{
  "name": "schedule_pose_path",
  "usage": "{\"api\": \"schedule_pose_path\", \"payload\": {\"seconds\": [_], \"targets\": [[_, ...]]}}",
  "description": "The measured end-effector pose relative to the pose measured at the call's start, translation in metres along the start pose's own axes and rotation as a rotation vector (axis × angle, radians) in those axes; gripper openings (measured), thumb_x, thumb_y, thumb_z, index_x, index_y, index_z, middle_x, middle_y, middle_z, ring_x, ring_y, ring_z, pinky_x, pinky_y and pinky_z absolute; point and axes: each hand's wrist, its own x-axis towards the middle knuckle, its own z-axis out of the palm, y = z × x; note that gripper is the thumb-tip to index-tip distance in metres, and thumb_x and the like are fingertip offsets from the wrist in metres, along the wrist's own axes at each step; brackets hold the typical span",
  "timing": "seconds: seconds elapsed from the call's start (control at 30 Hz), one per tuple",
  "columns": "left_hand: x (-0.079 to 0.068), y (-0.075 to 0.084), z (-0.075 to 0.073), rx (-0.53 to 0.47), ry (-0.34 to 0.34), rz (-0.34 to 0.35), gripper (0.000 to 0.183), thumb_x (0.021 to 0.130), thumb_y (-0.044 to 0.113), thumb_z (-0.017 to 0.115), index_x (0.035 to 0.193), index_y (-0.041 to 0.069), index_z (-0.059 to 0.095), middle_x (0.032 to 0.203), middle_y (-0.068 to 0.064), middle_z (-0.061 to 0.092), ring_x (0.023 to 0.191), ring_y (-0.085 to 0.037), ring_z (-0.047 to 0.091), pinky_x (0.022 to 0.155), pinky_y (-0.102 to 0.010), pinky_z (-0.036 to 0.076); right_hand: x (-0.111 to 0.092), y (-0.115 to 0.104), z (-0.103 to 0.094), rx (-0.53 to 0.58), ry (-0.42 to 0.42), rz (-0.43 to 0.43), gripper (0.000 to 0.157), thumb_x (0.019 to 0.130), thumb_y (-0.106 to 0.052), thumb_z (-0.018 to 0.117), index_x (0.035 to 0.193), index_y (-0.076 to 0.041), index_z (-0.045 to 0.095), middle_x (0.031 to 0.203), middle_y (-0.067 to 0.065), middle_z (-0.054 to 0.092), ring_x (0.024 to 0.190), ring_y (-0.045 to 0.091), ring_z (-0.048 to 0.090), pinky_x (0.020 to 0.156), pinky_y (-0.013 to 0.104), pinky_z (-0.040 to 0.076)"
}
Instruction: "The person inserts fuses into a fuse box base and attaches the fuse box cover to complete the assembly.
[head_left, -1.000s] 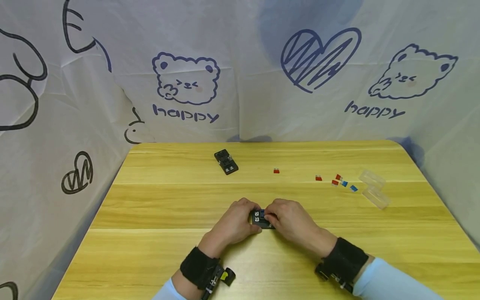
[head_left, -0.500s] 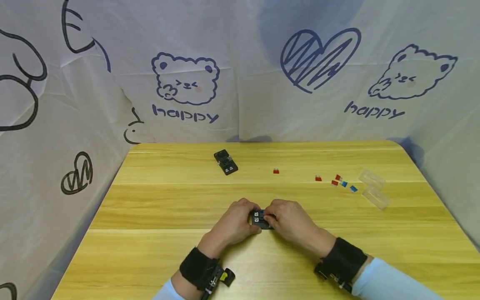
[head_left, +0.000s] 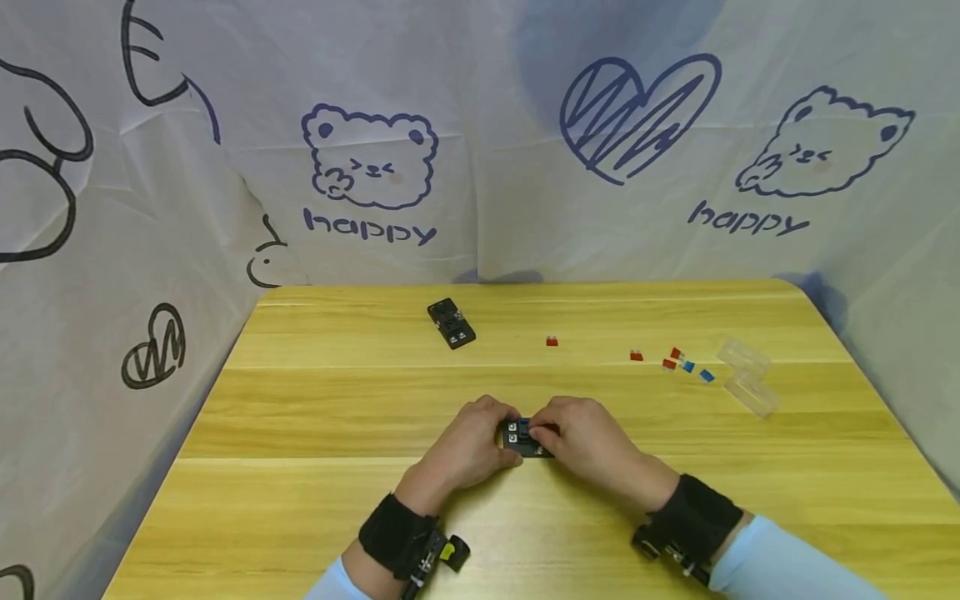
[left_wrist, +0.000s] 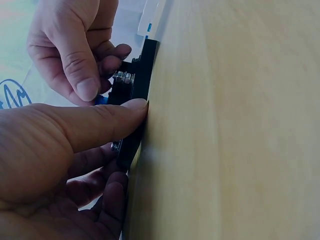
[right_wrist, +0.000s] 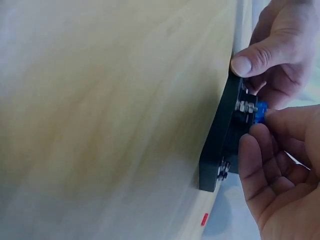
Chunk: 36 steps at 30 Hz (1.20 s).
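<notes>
A black fuse block [head_left: 529, 451] with metal screw terminals lies on the table between the hands. My left hand [head_left: 467, 446] grips its left end, thumb along the near side and fingers on the far side. My right hand [head_left: 592, 442] pinches a blue blade fuse [right_wrist: 260, 112] at the top of the block. In the right wrist view the fuse sits at the block's raised middle part, beside the bolts; how deep it is seated cannot be told. In the left wrist view the thumb covers part of the block, and only a sliver of blue fuse shows.
A second black fuse block [head_left: 452, 323] lies at the back. One red blade fuse [head_left: 552, 341] lies right of it, with several red and blue fuses [head_left: 688, 367] further right. Clear plastic box halves [head_left: 752, 394] lie beside those. White cloth walls [head_left: 510, 167] border the table.
My right hand and wrist have shifted very slightly right, still pinching the blue fuse. The left hand and the fuse block stay in place.
</notes>
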Motion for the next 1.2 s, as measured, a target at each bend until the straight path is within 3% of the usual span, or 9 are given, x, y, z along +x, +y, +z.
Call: {"api": "schedule_pose_path", "payload": {"seconds": [0.23, 0.53, 0.93, 1.2], "targets": [[0.0, 0.0, 0.0, 0.001, 0.001, -0.006, 0.05, 0.076, 0.03, 0.081, 0.119, 0.015, 0.063, 0.116, -0.002, 0.058, 0.105, -0.021, 0.052, 0.091, -0.037, 0.045, -0.002, 0.013, -0.012, 0.003, 0.022, 0.066, 0.005, 0.087, -0.02, 0.071, 0.089, -0.017, 0.074, 0.083, -0.005, 0.067, 0.074, 0.008, 0.059, 0.066, 0.032, 0.051], [0.0, -0.001, 0.002, -0.007, 0.003, -0.022, 0.052, 0.074, 0.029, 0.082, 0.121, 0.016, 0.062, 0.117, -0.002, 0.058, 0.107, -0.021, 0.051, 0.095, -0.039, 0.044, -0.003, 0.046, -0.03, 0.003, 0.044, 0.158, 0.009, 0.09, -0.021, 0.068, 0.09, -0.015, 0.074, 0.087, 0.0, 0.07, 0.072, 0.01, 0.059, 0.062, 0.032, 0.05], [0.001, -0.001, 0.002, -0.015, 0.008, -0.032, 0.05, 0.075, 0.029, 0.081, 0.12, 0.016, 0.063, 0.117, -0.003, 0.058, 0.106, -0.021, 0.051, 0.095, -0.039, 0.044, -0.01, 0.094, -0.041, -0.109, 0.068, 0.243, 0.014, 0.093, -0.016, 0.062, 0.097, -0.008, 0.073, 0.093, 0.013, 0.07, 0.079, 0.026, 0.064, 0.068, 0.045, 0.052], [0.001, -0.002, 0.002, -0.017, 0.009, -0.033, 0.05, 0.076, 0.029, 0.081, 0.12, 0.015, 0.062, 0.116, -0.003, 0.057, 0.105, -0.021, 0.051, 0.094, -0.039, 0.045, -0.013, 0.122, -0.058, -0.152, 0.066, 0.322, 0.02, 0.094, -0.014, 0.06, 0.106, 0.0, 0.069, 0.094, 0.02, 0.069, 0.07, 0.027, 0.06, 0.058, 0.04, 0.047]]}}
